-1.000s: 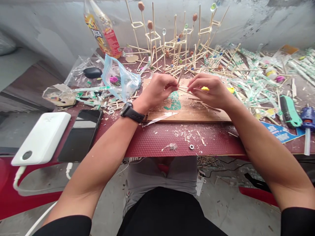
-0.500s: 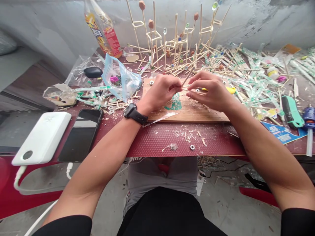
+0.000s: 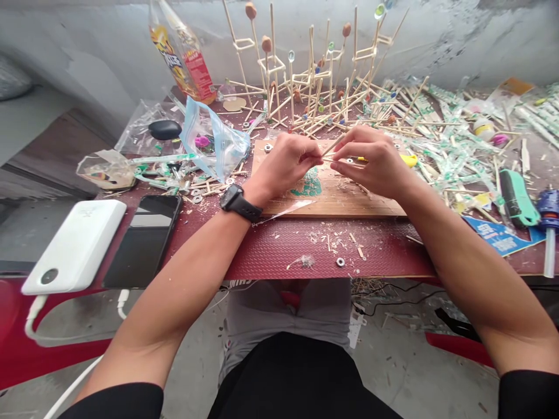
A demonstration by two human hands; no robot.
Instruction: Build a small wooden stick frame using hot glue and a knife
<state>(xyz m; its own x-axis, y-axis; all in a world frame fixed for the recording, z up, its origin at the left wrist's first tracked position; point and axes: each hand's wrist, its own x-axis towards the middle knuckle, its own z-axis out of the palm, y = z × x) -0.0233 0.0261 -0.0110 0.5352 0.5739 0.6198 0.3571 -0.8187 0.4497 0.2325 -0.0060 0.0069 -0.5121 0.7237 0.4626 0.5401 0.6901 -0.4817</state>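
The person's left hand has thumb and forefinger pinched together on the near end of a thin, straight, pale wooden stick. The stick slants up and away, above a flat brown wooden board, toward the right hand. A second thin pale stick lies flatter beside it, meeting it at the left fingertips. The right hand's fingers are bent and slightly spread, right at the sticks; whether they are closed on either one cannot be told.

Such a stick should be very light and fairly stiff—dry rather than slippery, but apt to snap or splinter if bent hard. It would best be taken near an end between fingertip and thumb, with little pressure.

The board has visible grain, a flaky green patch and a scatter of shavings. Under it spreads a dark red tabletop with a pebbled surface, where a small metal ring lies near the front edge. Behind the hands stand spindly frames of pale sticks, squared off at their joints—some uprights nearby are tipped with lumpy orange-brown balls.
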